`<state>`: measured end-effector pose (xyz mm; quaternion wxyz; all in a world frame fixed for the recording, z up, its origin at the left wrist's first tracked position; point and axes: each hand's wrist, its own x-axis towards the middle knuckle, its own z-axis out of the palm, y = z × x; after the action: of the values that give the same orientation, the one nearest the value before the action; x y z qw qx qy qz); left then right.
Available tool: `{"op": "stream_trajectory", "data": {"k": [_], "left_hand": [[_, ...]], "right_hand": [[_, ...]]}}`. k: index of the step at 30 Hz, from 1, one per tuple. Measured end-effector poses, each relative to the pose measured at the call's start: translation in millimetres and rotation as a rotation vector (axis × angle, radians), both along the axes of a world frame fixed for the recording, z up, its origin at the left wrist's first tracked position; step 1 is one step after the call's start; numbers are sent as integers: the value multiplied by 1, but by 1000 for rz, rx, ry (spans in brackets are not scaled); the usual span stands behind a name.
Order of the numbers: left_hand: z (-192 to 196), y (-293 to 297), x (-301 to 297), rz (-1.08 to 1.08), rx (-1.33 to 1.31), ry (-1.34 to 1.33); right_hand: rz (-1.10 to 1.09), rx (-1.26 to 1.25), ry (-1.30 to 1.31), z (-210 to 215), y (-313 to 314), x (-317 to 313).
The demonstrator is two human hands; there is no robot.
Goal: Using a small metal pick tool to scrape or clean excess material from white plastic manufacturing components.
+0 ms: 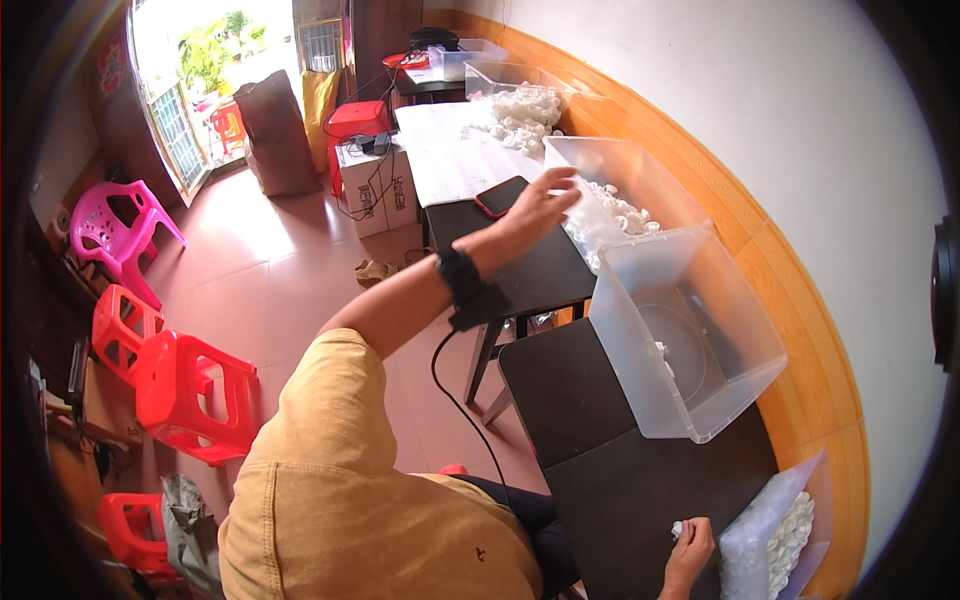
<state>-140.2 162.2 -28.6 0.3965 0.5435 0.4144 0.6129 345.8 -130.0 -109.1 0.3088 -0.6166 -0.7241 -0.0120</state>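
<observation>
My left arm, with a black band and cable at the wrist, reaches out over the dark table. My left hand (543, 208) is above the near edge of a clear plastic box (675, 188) that holds many small white pieces (622, 210). Its fingers are loosely bent and apart, with nothing visible in them. At the lower right, my right hand (692, 552) pinches a small white piece (678, 529) over the dark tabletop. A larger clear box (640, 385) lies between the hands, with a few white pieces inside.
A clear bag (745, 548) of white pieces lies beside my right hand. A phone (502, 197) rests near my left hand. White pieces (525, 118) are heaped farther back. Red stools (185, 395) and a pink chair (115, 235) stand at the left.
</observation>
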Motion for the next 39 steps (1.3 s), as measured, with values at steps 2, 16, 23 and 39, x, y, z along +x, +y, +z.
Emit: {"op": "stream_trajectory", "data": {"k": [2, 16, 23, 39], "left_hand": [[-14, 32, -20, 89, -188, -69], [93, -168, 127, -1323, 270, 93], [-32, -211, 248, -1632, 356, 358], [-73, -189, 363, -1616, -978, -331]], "right_hand": [[6, -103, 55, -3, 1, 3], [-106, -249, 250, 4, -21, 5], [-190, -160, 359, 28, -16, 12], [-45, 135, 113, 37, -19, 11]]}}
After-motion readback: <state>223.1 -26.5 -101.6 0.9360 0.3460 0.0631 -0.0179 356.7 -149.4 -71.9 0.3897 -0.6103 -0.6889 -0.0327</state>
